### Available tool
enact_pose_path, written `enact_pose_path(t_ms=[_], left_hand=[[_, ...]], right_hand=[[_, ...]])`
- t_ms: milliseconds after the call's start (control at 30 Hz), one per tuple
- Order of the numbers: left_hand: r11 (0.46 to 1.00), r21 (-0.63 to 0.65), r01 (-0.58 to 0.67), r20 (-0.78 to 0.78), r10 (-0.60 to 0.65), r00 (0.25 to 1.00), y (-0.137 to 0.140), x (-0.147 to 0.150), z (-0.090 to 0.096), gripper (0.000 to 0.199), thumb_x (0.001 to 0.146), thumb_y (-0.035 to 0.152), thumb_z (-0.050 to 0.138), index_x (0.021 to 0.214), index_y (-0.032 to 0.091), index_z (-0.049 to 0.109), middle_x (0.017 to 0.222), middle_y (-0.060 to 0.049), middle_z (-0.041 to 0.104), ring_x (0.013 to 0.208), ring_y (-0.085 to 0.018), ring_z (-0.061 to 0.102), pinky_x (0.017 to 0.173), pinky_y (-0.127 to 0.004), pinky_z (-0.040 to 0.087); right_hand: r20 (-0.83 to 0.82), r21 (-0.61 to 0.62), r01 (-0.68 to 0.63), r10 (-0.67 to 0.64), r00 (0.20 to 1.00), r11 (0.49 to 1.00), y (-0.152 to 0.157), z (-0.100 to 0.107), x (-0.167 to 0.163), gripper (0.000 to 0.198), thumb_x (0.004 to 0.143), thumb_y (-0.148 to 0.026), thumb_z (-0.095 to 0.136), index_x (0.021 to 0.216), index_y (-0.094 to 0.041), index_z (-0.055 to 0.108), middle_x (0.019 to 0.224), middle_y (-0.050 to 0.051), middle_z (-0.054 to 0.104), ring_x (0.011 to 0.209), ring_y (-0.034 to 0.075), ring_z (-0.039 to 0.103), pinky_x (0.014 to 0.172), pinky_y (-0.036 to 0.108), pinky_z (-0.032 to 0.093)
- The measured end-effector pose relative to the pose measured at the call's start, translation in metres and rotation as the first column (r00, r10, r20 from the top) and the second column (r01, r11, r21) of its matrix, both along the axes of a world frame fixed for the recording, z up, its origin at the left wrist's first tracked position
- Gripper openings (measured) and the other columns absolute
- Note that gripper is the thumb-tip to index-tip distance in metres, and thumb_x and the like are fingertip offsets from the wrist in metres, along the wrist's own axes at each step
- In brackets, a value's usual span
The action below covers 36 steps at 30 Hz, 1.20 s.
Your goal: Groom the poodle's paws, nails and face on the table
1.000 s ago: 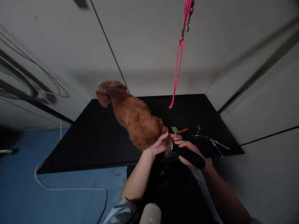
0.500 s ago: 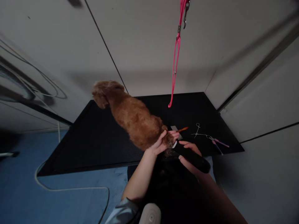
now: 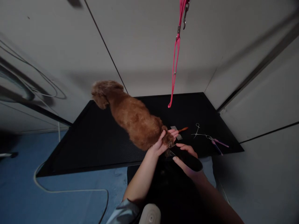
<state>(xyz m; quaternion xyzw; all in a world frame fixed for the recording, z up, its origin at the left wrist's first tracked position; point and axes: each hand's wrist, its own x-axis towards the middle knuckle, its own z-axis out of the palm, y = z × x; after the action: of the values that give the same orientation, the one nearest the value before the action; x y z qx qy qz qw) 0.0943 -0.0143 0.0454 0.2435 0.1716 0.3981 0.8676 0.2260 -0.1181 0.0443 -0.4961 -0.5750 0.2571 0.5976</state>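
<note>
A brown curly-coated dog (image 3: 133, 116) stands on a black table, its head toward the far left and its rear toward me. Beneath its rear, my left hand (image 3: 162, 143) cups a hind paw (image 3: 168, 139), palm up, with the thumb on the near side. A black hair clipper (image 3: 188, 158) lies in my right hand (image 3: 187, 163), gripped between thumb and fingers. Its head points left at the paw's fur; whether the blade touches the hair I cannot tell.
On the table (image 3: 98, 140), a slicker brush (image 3: 179, 132) with an orange handle lies past my hands. Farther right are scissor-like metal forceps (image 3: 197, 132) and purple-handled nail clippers (image 3: 217, 143). A pink loop lead (image 3: 174, 71) hangs above. A pale cable (image 3: 70, 189) crosses the blue floor.
My right hand and the clipper have shifted slightly left and down, and the clipper has turned a little. The left hand still holds the paw; the dog has barely moved.
</note>
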Motion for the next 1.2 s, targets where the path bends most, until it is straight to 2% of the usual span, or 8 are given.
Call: enact_pose_path(t_ms=[200, 300, 533, 767, 933, 967, 1100, 1200], left_hand=[[0.999, 0.016, -0.049, 0.012, 0.049, 0.999, -0.002, 0.008, -0.006, 0.042, 0.088, 0.04, 0.055, 0.113, 0.007, 0.061, 0.122, -0.017, 0.062, 0.12, -0.024, 0.053, 0.109, -0.036, 0.029], [0.997, 0.002, -0.079, 0.013, 0.079, 0.997, -0.003, 0.011, -0.006, 0.041, 0.087, 0.038, 0.057, 0.113, 0.007, 0.061, 0.121, -0.017, 0.062, 0.119, -0.023, 0.054, 0.11, -0.036, 0.029], [0.997, 0.003, -0.077, 0.007, 0.077, 0.997, -0.002, 0.013, -0.005, 0.038, 0.089, 0.038, 0.053, 0.112, 0.009, 0.062, 0.12, -0.016, 0.063, 0.116, -0.023, 0.056, 0.108, -0.036, 0.031], [0.998, -0.008, -0.066, 0.023, 0.066, 0.998, -0.003, 0.011, -0.002, 0.037, 0.089, 0.036, 0.052, 0.112, 0.008, 0.062, 0.12, -0.017, 0.063, 0.119, -0.024, 0.054, 0.11, -0.038, 0.028], [0.999, -0.032, 0.009, 0.032, -0.008, 0.999, -0.003, 0.002, 0.006, 0.036, 0.092, 0.035, 0.047, 0.109, 0.007, 0.063, 0.116, -0.016, 0.065, 0.112, -0.022, 0.059, 0.108, -0.036, 0.032], [0.999, -0.045, 0.023, 0.035, -0.022, 0.999, -0.004, 0.0, 0.008, 0.037, 0.093, 0.035, 0.046, 0.109, 0.007, 0.063, 0.117, -0.017, 0.064, 0.111, -0.022, 0.059, 0.107, -0.036, 0.033], [0.999, -0.045, 0.017, 0.029, -0.016, 0.999, -0.005, -0.001, 0.019, 0.039, 0.095, 0.035, 0.042, 0.11, 0.007, 0.063, 0.119, -0.017, 0.063, 0.109, -0.022, 0.06, 0.099, -0.034, 0.039], [1.0, -0.021, 0.004, 0.002, -0.004, 1.0, -0.006, -0.001, 0.024, 0.037, 0.096, 0.032, 0.039, 0.107, 0.008, 0.065, 0.116, -0.015, 0.066, 0.106, -0.02, 0.062, 0.096, -0.032, 0.041]], right_hand=[[-0.145, -0.05, 0.086, -0.092, 0.985, 0.995, 0.003, 0.003, -0.005, 0.033, 0.076, -0.021, 0.061, 0.106, -0.024, 0.048, 0.109, 0.008, 0.061, 0.099, 0.024, 0.062, 0.087, 0.045, 0.054], [-0.057, -0.011, 0.085, -0.085, 0.995, 0.996, 0.004, -0.001, -0.01, 0.028, 0.079, -0.023, 0.06, 0.106, -0.024, 0.051, 0.108, 0.008, 0.058, 0.102, 0.025, 0.059, 0.092, 0.046, 0.051], [0.038, 0.075, 0.238, -0.242, 0.97, 0.968, 0.005, -0.006, -0.011, 0.03, 0.079, -0.024, 0.062, 0.106, -0.025, 0.048, 0.106, 0.006, 0.058, 0.1, 0.025, 0.058, 0.095, 0.049, 0.047], [0.049, 0.114, 0.17, -0.177, 0.983, 0.979, 0.01, 0.002, -0.015, 0.033, 0.077, -0.021, 0.063, 0.106, -0.025, 0.05, 0.107, 0.007, 0.06, 0.102, 0.025, 0.06, 0.093, 0.047, 0.05], [0.074, 0.054, -0.17, 0.166, 0.983, 0.984, 0.004, 0.012, -0.003, 0.033, 0.069, -0.012, 0.064, 0.097, -0.025, 0.052, 0.107, 0.006, 0.063, 0.102, 0.023, 0.062, 0.088, 0.04, 0.053], [0.061, 0.062, -0.182, 0.179, 0.982, 0.981, 0.002, 0.012, -0.002, 0.033, 0.069, -0.011, 0.063, 0.096, -0.025, 0.051, 0.107, 0.006, 0.063, 0.102, 0.022, 0.062, 0.088, 0.04, 0.053], [-0.046, 0.194, -0.041, 0.05, 0.998, 0.98, -0.005, 0.004, 0.001, 0.036, 0.07, -0.011, 0.064, 0.097, -0.027, 0.047, 0.111, 0.006, 0.061, 0.102, 0.022, 0.061, 0.087, 0.042, 0.052], [0.059, 0.184, -0.077, 0.067, 0.996, 0.98, -0.006, -0.004, 0.001, 0.034, 0.07, -0.014, 0.066, 0.097, -0.027, 0.049, 0.111, 0.007, 0.061, 0.103, 0.023, 0.062, 0.087, 0.042, 0.052]])
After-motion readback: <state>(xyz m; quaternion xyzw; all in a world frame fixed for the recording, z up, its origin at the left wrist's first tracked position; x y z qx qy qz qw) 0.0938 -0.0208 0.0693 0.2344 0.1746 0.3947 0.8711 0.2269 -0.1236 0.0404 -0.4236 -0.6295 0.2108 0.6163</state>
